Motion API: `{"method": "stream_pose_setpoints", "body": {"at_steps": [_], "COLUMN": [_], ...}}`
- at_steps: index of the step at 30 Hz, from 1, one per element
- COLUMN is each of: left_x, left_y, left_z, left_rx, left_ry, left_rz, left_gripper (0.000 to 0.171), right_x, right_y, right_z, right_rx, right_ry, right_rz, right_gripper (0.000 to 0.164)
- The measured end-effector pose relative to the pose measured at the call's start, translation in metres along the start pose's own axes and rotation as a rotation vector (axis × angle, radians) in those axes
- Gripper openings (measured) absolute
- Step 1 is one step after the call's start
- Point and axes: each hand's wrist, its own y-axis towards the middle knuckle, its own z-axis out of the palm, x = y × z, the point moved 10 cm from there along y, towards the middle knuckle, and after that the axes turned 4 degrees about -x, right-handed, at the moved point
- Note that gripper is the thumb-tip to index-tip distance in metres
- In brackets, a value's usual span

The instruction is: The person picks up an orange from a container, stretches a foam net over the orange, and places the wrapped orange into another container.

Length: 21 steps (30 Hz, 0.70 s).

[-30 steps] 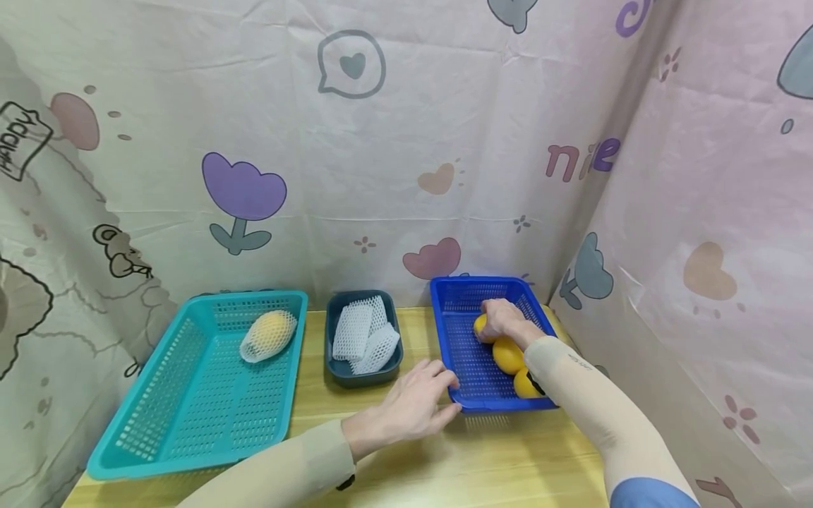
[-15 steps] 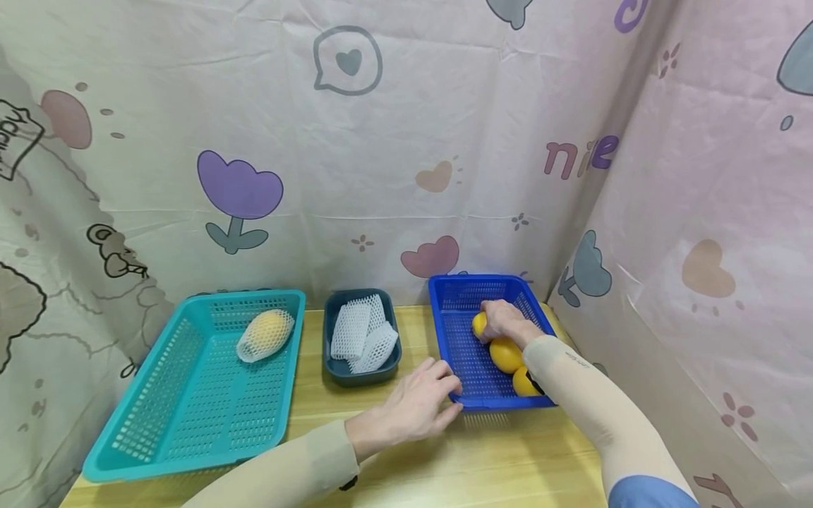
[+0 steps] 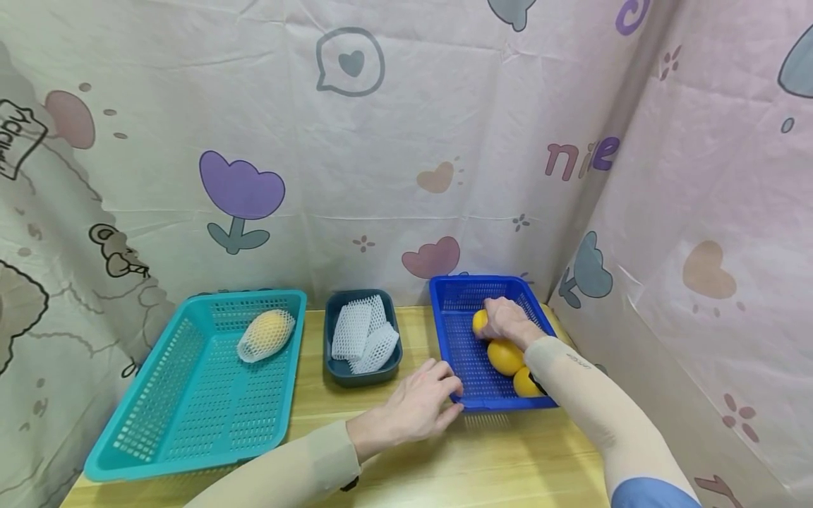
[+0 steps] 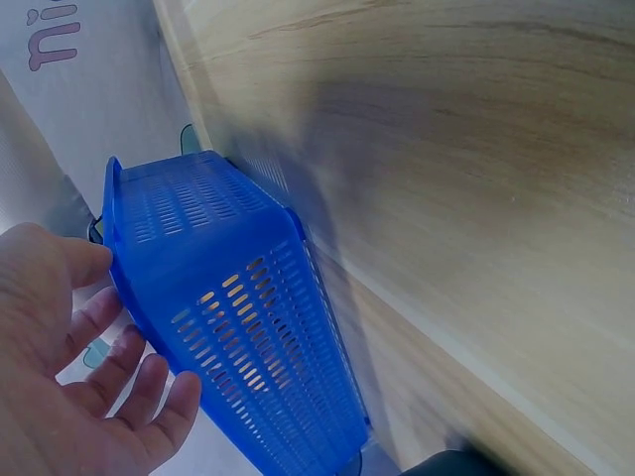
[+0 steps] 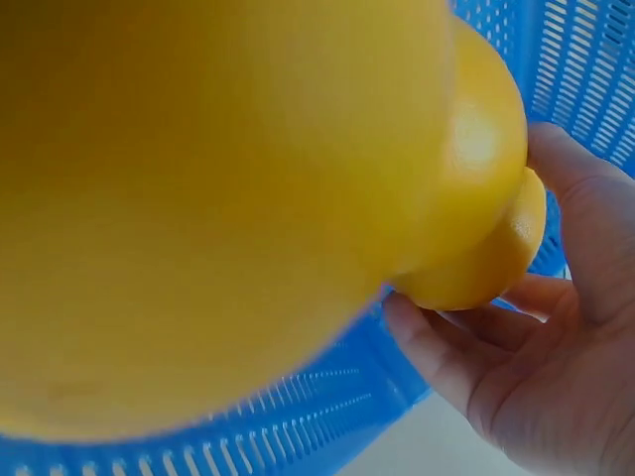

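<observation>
In the head view, my right hand [image 3: 506, 321] reaches into the blue basket [image 3: 446, 339] and grips the farthest yellow mango [image 3: 480, 322]. Thumb and fingers curve around that mango [image 5: 518, 248] in the right wrist view, where a nearer mango [image 5: 198, 218] covers much of the picture. Two more mangoes, a middle one [image 3: 506, 357] and a front one [image 3: 526, 383], lie beneath my right wrist. My left hand [image 3: 416, 401] is at the basket's near left corner; its loosely bent fingertips [image 4: 181, 392] touch the rim in the left wrist view.
A small dark tray [image 3: 363, 382] with white foam net sleeves [image 3: 365, 335] stands left of the blue basket. Farther left is a large teal basket [image 3: 219, 402] holding one yellow fruit in a foam net [image 3: 267, 335]. Printed curtains [image 3: 381, 141] rise behind the wooden table [image 3: 483, 458].
My right hand shifts very slightly around the far mango, and the middle mango moves a touch left. My left hand stays at the basket corner.
</observation>
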Motion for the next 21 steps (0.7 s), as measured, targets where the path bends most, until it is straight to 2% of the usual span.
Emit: {"method": "stream_pose_setpoints", "body": {"at_steps": [7,14,21], "left_x": [-0.001,0.001,0.007], "left_y": [0.000,0.000,0.000], "left_z": [0.000,0.001,-0.001], "left_rx": [0.005,0.025,0.038], "left_ry": [-0.011,-0.026,-0.094], "left_rz": [0.001,-0.011,-0.069], "left_gripper": [0.016,0.016,0.015], "right_x": [-0.008,-0.005,0.006], "right_y": [-0.004,-0.009,-0.017], "right_z": [-0.014,-0.027,-0.039], "right_rx": [-0.027,-0.056,-0.107], "right_ry": [0.059,0.093,0.102], "right_rz": [0.026,0.022,-0.046], "right_gripper": [0.079,0.068,0.073]}}
